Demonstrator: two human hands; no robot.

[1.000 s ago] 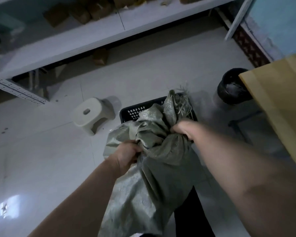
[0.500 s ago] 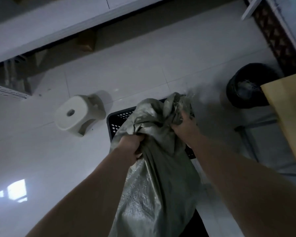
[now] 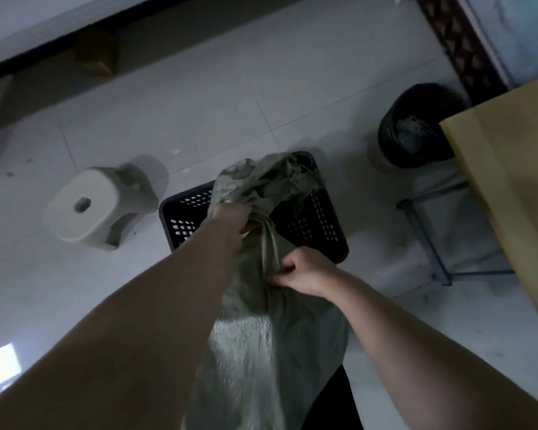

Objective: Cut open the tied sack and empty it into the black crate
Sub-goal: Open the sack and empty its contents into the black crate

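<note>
Both grips clasp a grey-green woven sack (image 3: 249,352), seen from above by the person holding it. Left grip (image 3: 230,220) is curled tight around the gathered neck, over the near left part of the black crate (image 3: 323,231). Right grip (image 3: 305,271) pinches a fold of cloth a little lower on the sack, just above the crate's near edge, fingers bent in and thumb pressed against them. Beyond the left grip, the sack's frayed, crumpled mouth flops over the middle of the crate, trailing loose threads. Whether a tie binds the neck cannot be told, and nothing is seen falling out. From the crate's near edge, the rest of the sack hangs back toward the person.

Its cloth looks thin, soft and limp, with a slight plastic sheen, so it probably slips through a flat pinch, and a bunched handful should hold better. It drapes with little bulge, which suggests a light load, though the weight cannot be confirmed. For emptying, the lower body or bottom corners seem the best places to take hold, so the mouth tips down into the crate.

On the white tiled floor (image 3: 292,119), a pale plastic stool (image 3: 90,206) sits left of the crate. A dark round bin (image 3: 416,128) stands beyond and to the right of the crate, and a yellowish counter (image 3: 510,187) is further right.
</note>
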